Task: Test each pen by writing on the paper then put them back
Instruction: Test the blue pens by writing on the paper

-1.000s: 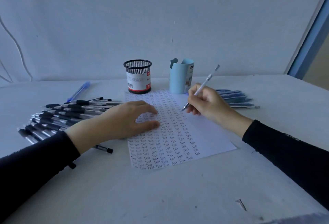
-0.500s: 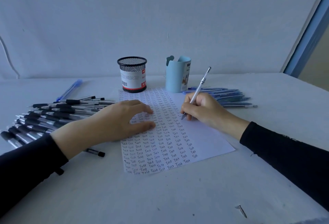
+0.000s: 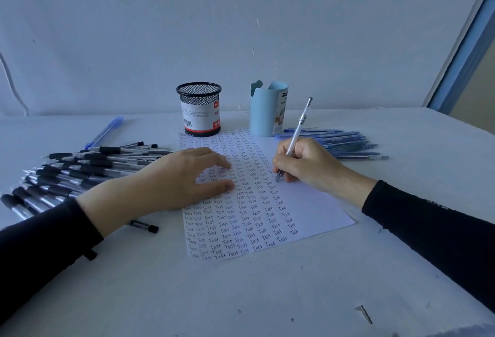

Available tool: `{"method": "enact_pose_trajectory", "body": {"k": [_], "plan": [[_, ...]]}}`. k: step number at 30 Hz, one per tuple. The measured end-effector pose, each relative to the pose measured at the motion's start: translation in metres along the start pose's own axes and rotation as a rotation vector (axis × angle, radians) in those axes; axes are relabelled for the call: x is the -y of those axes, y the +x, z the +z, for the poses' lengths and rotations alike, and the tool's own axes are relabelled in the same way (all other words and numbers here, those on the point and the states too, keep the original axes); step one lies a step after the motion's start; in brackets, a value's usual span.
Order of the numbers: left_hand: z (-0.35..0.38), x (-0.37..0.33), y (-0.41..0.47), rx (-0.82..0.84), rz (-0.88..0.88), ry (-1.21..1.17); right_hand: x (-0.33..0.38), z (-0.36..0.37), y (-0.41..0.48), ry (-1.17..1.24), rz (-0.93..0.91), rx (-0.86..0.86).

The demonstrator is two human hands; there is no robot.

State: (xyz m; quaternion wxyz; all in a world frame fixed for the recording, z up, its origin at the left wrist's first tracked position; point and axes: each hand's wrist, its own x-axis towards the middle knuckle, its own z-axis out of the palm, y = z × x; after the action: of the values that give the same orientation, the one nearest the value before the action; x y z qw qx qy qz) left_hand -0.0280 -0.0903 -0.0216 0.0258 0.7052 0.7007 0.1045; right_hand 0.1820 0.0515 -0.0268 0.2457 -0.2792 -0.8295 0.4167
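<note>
While the pen (image 3: 300,125) is pinched by the right hand (image 3: 308,165), the paper (image 3: 316,208) may be smudged beneath the left hand's (image 3: 174,181) relaxed fingers (image 3: 214,160)

Left hand (image 3: 184,178) is laid palm down on the paper (image 3: 316,208), fingers loosely spread, thumb stretched out rightward. Right hand (image 3: 302,162) is curled round a pen (image 3: 302,122), which is pinched low near the tip in a writing grip, tip at the paper, barrel tilted up and away. Both forearms are covered by black sleeves (image 3: 40,251); the wrists are left bare.
</note>
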Motion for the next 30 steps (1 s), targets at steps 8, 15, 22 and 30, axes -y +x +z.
{"method": "enact_pose_trajectory", "body": {"k": [8,15,22,30], "plan": [[0.0008,0.0016,0.0000,-0.003,0.007,0.001,-0.0014,-0.0001,0.0008,0.001,-0.022,-0.006],[0.0016,0.0015,0.0006,-0.011,0.007,0.005,-0.0002,-0.0008,-0.0008,-0.029,-0.028,-0.015],[0.0008,0.0009,-0.0001,-0.011,0.010,-0.002,-0.0002,-0.0009,0.0005,-0.038,-0.022,-0.029],[0.0006,0.0028,-0.0001,0.000,0.011,0.000,-0.0012,-0.0017,0.0001,-0.052,-0.059,-0.015]]}}
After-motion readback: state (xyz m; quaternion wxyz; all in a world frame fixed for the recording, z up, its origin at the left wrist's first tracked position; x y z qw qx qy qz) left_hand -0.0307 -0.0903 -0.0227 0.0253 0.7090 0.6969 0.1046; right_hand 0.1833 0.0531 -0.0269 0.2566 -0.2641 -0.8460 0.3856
